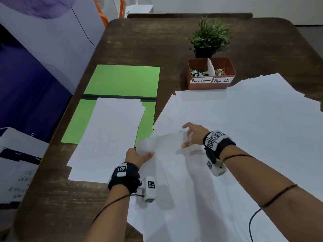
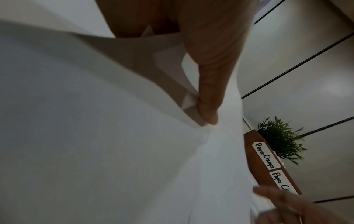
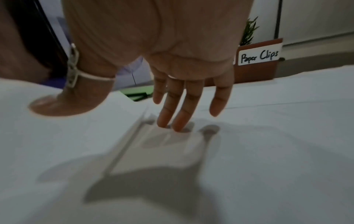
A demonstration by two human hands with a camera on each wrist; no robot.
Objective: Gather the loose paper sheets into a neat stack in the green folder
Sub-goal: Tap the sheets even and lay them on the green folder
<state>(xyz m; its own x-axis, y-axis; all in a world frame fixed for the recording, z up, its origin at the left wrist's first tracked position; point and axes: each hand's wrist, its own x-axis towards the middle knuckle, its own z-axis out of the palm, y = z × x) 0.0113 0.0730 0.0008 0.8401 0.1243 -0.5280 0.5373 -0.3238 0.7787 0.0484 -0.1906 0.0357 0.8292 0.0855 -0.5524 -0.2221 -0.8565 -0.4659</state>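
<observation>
Left hand (image 1: 138, 157) pinching the near corner of one thin white paper sheet (image 1: 162, 142), thumb on top, corner lifted and bent up off the pile. Right hand (image 1: 192, 135) spread flat, fingers straight, two fingertips (image 3: 173, 124) pressing down on the big messy spread of loose white sheets (image 1: 244, 137) on the dark wooden tabletop (image 1: 148, 42). Nothing held in that right grip, just pushing.

Open flat green card folder (image 1: 122, 79) just to the left, with a small pile of white sheets (image 1: 108, 135) already on its near half (edges a bit crooked, and hanging over the near edge).

Step in hand, likely: peeling one sheet free. Best done slowly, with the right fingers keeping the sheets below from sliding along. Good to keep the pinch soft, so no crease. Then over to the folder pile, edges lined up. Most sheets not yet moved.

Brown plastic box (image 1: 211, 74) of clips and small green plant (image 1: 209, 35) at the far side, out of the way.
</observation>
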